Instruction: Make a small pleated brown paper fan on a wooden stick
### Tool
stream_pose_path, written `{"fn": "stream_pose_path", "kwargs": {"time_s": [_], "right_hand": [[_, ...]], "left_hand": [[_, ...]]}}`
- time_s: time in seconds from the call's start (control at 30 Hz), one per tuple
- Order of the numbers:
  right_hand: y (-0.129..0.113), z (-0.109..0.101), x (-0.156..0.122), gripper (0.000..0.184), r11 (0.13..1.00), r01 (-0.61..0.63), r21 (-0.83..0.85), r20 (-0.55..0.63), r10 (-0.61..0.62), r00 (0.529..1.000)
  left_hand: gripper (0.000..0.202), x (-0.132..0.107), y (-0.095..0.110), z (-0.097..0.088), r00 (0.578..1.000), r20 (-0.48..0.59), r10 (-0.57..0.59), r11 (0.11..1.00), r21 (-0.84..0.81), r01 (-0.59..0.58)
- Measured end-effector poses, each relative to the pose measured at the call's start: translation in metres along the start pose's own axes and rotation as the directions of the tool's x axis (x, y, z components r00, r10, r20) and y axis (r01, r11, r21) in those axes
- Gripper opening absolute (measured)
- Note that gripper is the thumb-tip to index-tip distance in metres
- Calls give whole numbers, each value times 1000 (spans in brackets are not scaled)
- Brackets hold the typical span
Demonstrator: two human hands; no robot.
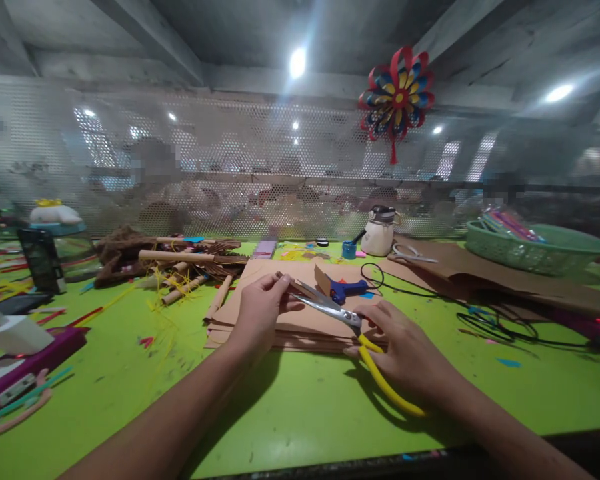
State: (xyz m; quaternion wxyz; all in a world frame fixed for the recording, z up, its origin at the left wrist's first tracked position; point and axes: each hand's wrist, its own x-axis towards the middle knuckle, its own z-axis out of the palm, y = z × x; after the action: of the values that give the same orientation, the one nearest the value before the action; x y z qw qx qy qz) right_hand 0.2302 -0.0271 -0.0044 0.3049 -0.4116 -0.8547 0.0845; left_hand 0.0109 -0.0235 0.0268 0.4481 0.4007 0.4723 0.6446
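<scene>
My right hand (405,340) grips scissors (353,319) with silver blades and yellow handles. The blades are parted and point left, toward my left hand (260,310). My left thumb and fingers are pinched together at the blade tips; a small brownish bit shows there, too small to make out. Both hands are above the near part of a stack of brown kraft paper sheets (265,270). Just beyond the scissors, a blue glue gun (350,290) lies on the stack, with a small brown piece standing by its nozzle.
Left of the stack lie rolled brown paper tubes (180,256) and yellow shreds. A purple power strip (65,343) and a phone (43,260) stand at far left. Behind are a white jug (379,233) and a blue jar (349,249). Rightward lie a black cable (490,327) and green basket (540,257).
</scene>
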Motion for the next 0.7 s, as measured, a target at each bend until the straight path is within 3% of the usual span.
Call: {"fn": "stream_pose_path", "kwargs": {"time_s": [0.7], "right_hand": [[-3,0,-2,35,1000,-13,15,0,13,1000]], "left_hand": [[11,-2,3,2,1000,15,13,1000,-5,-13]]}}
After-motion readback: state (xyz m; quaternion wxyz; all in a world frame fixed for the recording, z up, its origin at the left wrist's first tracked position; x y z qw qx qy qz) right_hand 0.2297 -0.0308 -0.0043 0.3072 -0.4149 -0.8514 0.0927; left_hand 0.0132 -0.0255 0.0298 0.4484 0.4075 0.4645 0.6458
